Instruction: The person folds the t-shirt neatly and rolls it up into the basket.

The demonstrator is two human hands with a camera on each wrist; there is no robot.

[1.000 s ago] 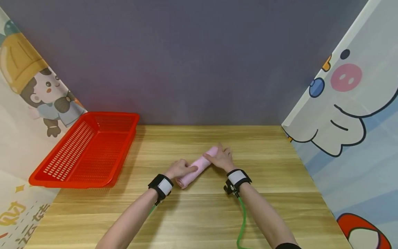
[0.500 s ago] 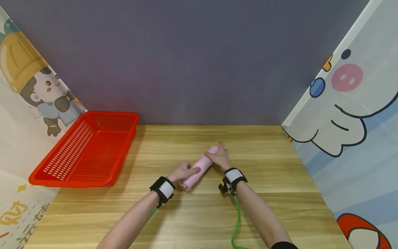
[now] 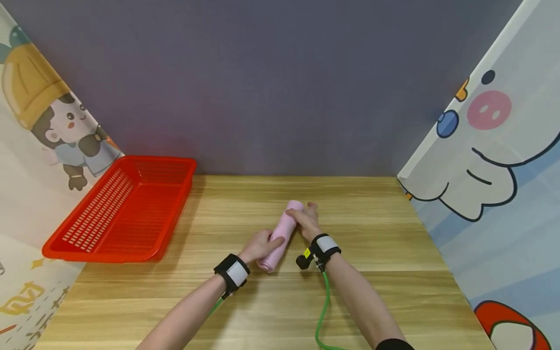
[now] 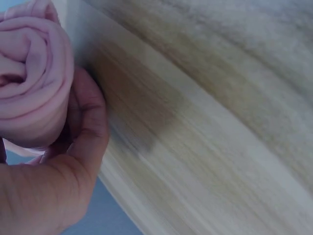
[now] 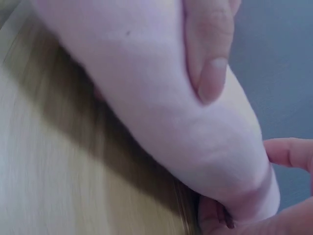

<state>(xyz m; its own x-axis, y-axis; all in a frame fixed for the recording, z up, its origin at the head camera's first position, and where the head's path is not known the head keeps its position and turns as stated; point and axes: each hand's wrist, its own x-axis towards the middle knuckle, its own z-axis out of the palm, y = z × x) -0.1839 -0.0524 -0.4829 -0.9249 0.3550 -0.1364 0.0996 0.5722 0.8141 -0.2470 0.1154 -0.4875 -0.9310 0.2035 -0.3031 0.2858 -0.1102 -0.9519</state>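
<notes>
A pink towel (image 3: pixel 284 228), rolled into a cylinder, lies slantwise between both hands over the wooden table. My left hand (image 3: pixel 259 245) grips its near end, thumb on top and fingers curled beneath. In the left wrist view, the spiral end of the towel (image 4: pixel 36 73) faces the camera, with the left hand (image 4: pixel 54 186) around its side. My right hand (image 3: pixel 306 221) holds the far end, thumb across the roll. The right wrist view shows the right hand (image 5: pixel 288 215) pinching the lower end of the towel (image 5: pixel 161 107). Whether the roll touches the table is hard to tell.
A red perforated plastic basket (image 3: pixel 168 214) stands at the left of the wooden table (image 3: pixel 363 291). A grey wall (image 3: pixel 288 87) rises behind. Printed cartoon panels flank both sides. A green cable (image 3: pixel 325 301) hangs from the right wrist's camera band.
The towel roll has turned to point more straight away from me, its far end swinging left. Both hands have turned with it, keeping hold; the right wrist has shifted left.
</notes>
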